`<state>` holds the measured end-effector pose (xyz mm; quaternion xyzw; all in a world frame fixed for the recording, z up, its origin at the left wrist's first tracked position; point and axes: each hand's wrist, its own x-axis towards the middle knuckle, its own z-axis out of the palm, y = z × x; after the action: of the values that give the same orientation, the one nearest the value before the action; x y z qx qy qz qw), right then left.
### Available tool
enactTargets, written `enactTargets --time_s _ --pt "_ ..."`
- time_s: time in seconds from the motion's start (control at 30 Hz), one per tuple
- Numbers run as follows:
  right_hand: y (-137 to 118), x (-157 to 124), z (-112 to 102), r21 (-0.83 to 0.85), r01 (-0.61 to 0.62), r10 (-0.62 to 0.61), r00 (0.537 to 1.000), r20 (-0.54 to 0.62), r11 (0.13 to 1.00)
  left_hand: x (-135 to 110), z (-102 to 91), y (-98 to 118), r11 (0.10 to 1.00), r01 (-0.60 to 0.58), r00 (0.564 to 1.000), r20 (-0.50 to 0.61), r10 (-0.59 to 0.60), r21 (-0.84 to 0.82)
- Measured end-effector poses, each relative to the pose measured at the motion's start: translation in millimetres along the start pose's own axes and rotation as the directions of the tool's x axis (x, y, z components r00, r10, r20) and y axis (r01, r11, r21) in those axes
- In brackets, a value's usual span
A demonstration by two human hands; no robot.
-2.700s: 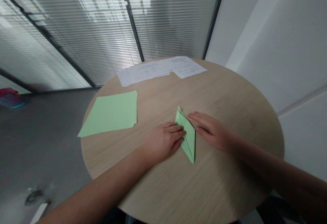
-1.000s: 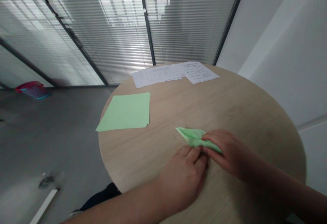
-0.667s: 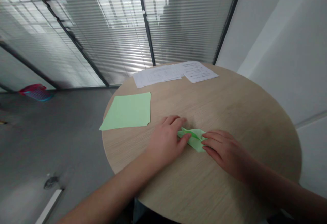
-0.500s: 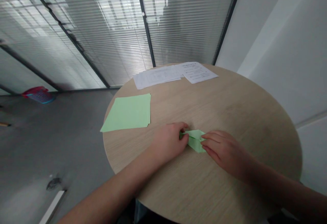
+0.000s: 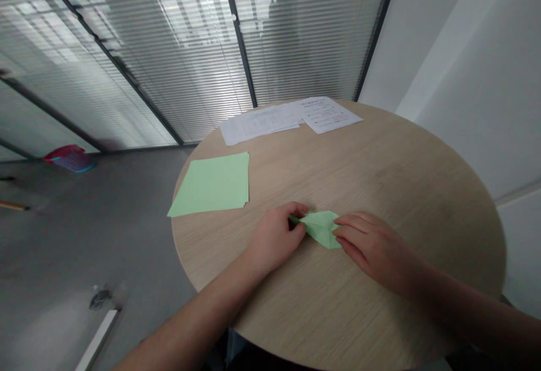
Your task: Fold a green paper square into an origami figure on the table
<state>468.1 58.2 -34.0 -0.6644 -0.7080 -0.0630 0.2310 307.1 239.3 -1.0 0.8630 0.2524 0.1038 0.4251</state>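
Observation:
A small piece of folded green paper (image 5: 322,229) lies on the round wooden table (image 5: 406,173), between my two hands. My left hand (image 5: 276,233) pinches its narrow left tip between thumb and forefinger. On the other side, the fingers of my right hand (image 5: 372,247) are held close together and grip the paper's right end, hiding that part. Creases run across the visible middle. A stack of flat green paper sheets (image 5: 215,185) rests at the table's left edge, beyond my left hand.
Printed white sheets (image 5: 270,123) lie along the table's far edge. Behind them stands a glass partition with blinds (image 5: 304,38), with a white wall (image 5: 473,78) on the right. A red and blue basket (image 5: 74,158) sits on the grey floor (image 5: 139,202).
The folded paper's upper flap now lies flatter, and the gap beneath it has closed. My left hand has shifted slightly left, still pinching the tip. My right hand stays nearly in place.

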Motion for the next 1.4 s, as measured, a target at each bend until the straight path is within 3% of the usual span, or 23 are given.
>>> enactTargets --time_s 0.23,0.4,0.73,0.83,0.9,1.0,1.17,1.3,1.37,1.4 --pt "2.0 -5.1 3.9 0.003 -0.012 0.012 1.000 -0.013 1.000 -7.4 8.2 10.0 0.996 0.059 0.995 -0.083 -0.053 0.074" --pt "2.6 -6.6 3.1 0.017 -0.038 0.038 0.999 -0.012 0.999 -8.6 13.7 7.5 0.998 0.057 0.984 -0.168 -0.061 -0.024" --pt "1.4 -7.5 2.1 0.029 -0.050 0.050 0.999 -0.012 0.998 3.0 12.9 -1.5 0.988 0.097 0.976 -0.185 -0.118 -0.117" --pt "2.4 -7.9 2.0 0.035 -0.032 0.033 0.999 -0.005 0.999 3.2 8.4 -3.2 0.995 0.099 0.975 -0.198 -0.102 -0.028" --pt "2.9 -8.0 1.9 0.036 -0.013 0.013 1.000 0.004 0.999 4.2 2.2 -4.6 0.989 0.066 0.981 -0.192 -0.041 0.129" --pt "2.9 -8.2 2.0 0.023 0.000 -0.001 1.000 0.006 1.000 6.5 -9.9 -7.1 0.900 -0.079 0.987 -0.090 0.130 0.430" --pt "1.9 -8.1 1.6 0.004 -0.004 0.004 1.000 0.009 1.000 -7.1 -15.6 -4.9 0.610 -0.321 0.935 0.138 0.327 0.724" --pt "0.7 -6.5 0.8 0.006 0.008 -0.008 1.000 0.007 1.000 -38.3 11.9 4.4 0.438 -0.441 0.862 0.235 0.449 0.783" --pt "0.3 -5.9 0.9 0.007 0.005 -0.005 1.000 -0.012 1.000 -50.6 29.2 8.0 0.435 -0.535 0.820 0.320 0.475 0.725" --pt "0.2 -5.8 1.1 0.008 0.001 -0.001 1.000 -0.023 1.000 -54.2 36.1 9.1 0.469 -0.524 0.832 0.311 0.460 0.711"
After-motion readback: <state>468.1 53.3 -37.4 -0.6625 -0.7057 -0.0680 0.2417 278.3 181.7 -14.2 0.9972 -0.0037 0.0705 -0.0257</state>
